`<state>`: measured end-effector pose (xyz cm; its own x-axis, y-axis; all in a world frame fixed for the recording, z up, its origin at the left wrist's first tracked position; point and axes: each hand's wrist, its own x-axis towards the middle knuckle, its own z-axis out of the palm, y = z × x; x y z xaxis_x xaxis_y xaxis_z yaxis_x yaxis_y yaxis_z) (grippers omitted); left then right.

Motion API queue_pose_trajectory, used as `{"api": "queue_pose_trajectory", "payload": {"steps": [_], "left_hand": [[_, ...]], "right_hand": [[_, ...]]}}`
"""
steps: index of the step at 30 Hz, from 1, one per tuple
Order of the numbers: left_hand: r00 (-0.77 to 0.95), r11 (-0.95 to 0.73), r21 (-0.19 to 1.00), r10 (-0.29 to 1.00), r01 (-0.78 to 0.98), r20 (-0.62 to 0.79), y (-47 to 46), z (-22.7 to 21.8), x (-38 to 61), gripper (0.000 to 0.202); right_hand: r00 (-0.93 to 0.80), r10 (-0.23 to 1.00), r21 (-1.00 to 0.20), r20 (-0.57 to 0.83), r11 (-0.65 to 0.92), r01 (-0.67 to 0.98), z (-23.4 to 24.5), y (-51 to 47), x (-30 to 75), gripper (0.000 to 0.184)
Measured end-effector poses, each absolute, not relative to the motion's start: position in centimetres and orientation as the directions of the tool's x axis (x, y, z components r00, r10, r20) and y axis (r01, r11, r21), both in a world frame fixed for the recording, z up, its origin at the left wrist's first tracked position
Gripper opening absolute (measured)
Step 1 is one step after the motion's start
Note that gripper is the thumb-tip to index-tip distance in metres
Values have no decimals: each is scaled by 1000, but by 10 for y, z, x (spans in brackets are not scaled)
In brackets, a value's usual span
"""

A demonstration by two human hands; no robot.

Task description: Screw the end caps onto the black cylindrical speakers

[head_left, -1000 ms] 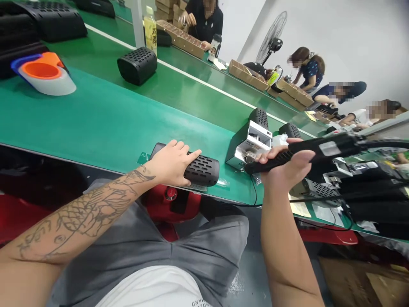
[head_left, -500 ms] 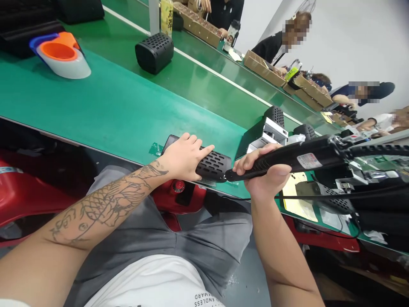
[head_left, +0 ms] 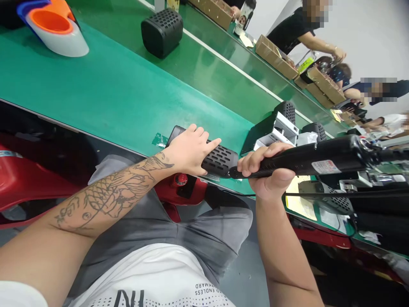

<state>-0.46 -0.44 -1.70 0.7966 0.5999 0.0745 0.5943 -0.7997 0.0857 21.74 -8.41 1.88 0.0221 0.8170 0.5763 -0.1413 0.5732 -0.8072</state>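
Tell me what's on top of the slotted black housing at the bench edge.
The left hand lies across the housing. Its slotted right end and part of its left end show. The surface under the palm is covered and can't be seen.

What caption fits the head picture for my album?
Left hand clasping a slotted black casing, right hand gripping a black tool at its end.

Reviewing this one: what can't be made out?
Head view:
Black casing: middle covered by the left hand.
Black tool: grip partly hidden by the right hand; contact with the casing too small to confirm.
Tool label: print too small.
Yellow item: top cut off by upper edge.
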Motion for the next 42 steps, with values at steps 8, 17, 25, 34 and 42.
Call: {"api": "queue_pose_trajectory", "payload": {"steps": [8,17,25,34,42], "left_hand": [[787,-787,103,615,608,52,-6,-14,-5,117],[710,-707,89,704,701,-9,-20,-10,8,119],[651,-624,214,753,751,-90,17,8,-22,82],[519,-426,343,815,838,-256,33,10,-28,72],[524,-434,348,820,831,-230,33,8,-29,72]], "right_hand": [[62,836,-832,545,548,-83,16,-90,213,56],[607,403,-683,685,644,344,47,-46,306,48],[660,333,-728,673,454,514,0,-14,371,49],[602,480,-744,638,587,320,31,-58,312,42],[246,734,-751,633,660,-34,43,-71,179,62]]}}
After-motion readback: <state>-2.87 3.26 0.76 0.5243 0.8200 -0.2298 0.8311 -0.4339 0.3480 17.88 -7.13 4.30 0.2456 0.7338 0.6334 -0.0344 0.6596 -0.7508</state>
